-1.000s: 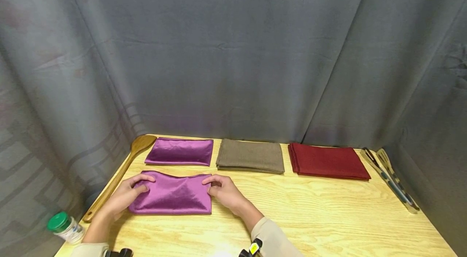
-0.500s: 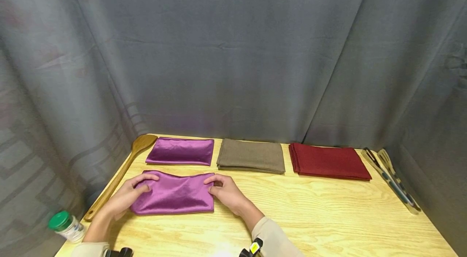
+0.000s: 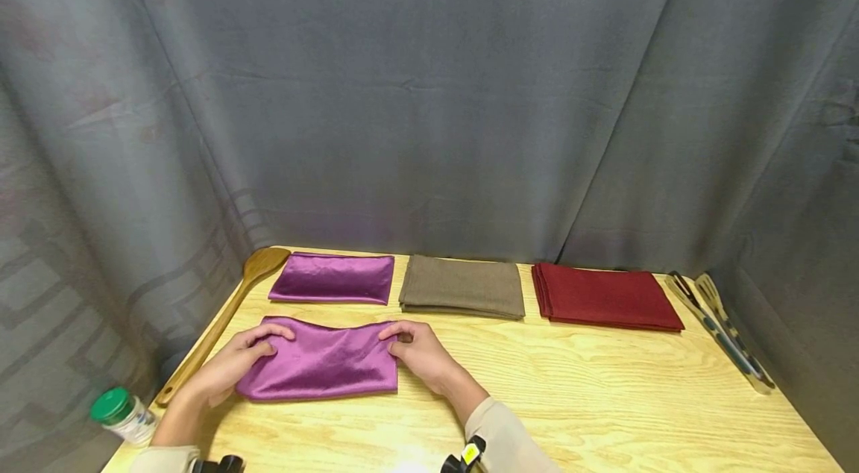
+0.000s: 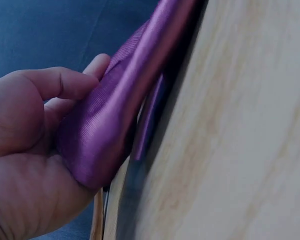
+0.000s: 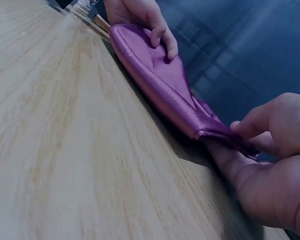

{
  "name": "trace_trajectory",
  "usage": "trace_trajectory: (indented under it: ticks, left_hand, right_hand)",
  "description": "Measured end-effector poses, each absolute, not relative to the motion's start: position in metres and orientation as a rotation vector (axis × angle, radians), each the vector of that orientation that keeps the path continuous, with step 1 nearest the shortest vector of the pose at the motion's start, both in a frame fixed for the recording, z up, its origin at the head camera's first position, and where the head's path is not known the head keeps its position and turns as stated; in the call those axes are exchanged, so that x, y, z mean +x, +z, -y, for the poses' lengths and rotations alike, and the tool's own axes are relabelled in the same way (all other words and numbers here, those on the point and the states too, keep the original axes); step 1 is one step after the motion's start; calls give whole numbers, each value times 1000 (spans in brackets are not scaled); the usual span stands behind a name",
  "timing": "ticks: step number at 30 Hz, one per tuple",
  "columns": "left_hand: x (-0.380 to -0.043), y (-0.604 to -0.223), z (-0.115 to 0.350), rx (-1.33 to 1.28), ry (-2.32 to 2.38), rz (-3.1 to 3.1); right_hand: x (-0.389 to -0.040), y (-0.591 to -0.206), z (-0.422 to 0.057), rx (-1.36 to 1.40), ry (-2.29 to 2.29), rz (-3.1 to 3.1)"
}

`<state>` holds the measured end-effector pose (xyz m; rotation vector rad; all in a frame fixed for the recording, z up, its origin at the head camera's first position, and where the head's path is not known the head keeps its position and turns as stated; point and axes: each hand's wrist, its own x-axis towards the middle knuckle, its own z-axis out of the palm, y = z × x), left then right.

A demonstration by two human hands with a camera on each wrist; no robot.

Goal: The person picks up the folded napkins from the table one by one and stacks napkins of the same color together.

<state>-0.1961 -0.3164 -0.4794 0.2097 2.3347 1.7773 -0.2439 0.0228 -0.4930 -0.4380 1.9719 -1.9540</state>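
Left hand [image 3: 231, 366] low on the table [image 3: 604, 398], at the left end of the purple cloth [image 3: 322, 361]. Thumb on top, fingers curled under, pinching the cloth's far left corner. Wrist and sleeve coming in from the near edge. In the left wrist view, thumb bent over the shiny fold [image 4: 115, 115], cloth bunched in the palm.

Right hand [image 3: 419, 354] at the right end of the same cloth. Fingers curled, pinching the far right corner. Forearm slanting in from the bottom right, light sleeve at the wrist. In the right wrist view, fingertips [image 5: 262, 125] closed on the cloth's corner [image 5: 215, 132].

Purple cloth folded, lying flat near the front left of the table, stretched between both hands.

Behind it, a second purple cloth [image 3: 332, 277], then a brown cloth [image 3: 463, 285], then a red cloth [image 3: 604, 295], all in a row. Wooden spoon [image 3: 221, 324] along the left edge. Small jar with a green lid [image 3: 121, 417] at the near left corner. Tongs [image 3: 721, 331] far right.
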Motion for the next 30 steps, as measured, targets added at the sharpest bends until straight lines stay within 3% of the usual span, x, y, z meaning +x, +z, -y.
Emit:
trace_trajectory:
  ticks: [11,30]
  left_hand:
    - [-194,-478,320,165,1767,-2369]
    - [-196,-471,320,-150,1719,-2707]
  right_hand:
    - [-247,-491,-25,-385,-1949,-1853]
    - [-248,-490,-27,-363,-2030,-1842]
